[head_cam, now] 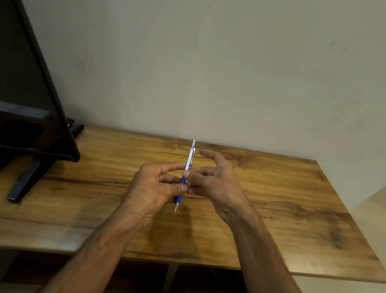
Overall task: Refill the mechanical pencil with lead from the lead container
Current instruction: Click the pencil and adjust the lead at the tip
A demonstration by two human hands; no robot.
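A silver mechanical pencil (188, 160) with a blue grip stands almost upright above the middle of the wooden table (277, 205), its metal tip pointing down. My left hand (150, 189) pinches the blue grip between thumb and fingers. My right hand (214, 180) touches the barrel just above, thumb and a finger on it, the index finger raised and curled clear of the clip. A trace of green shows under my left palm; I cannot tell what it is. No lead container is recognisable.
A large black screen (16, 90) on a dark stand (25, 179) fills the left side of the table. A plain wall stands behind. The table's right edge drops to a glossy tiled floor (370, 241). Open shelves sit under the tabletop.
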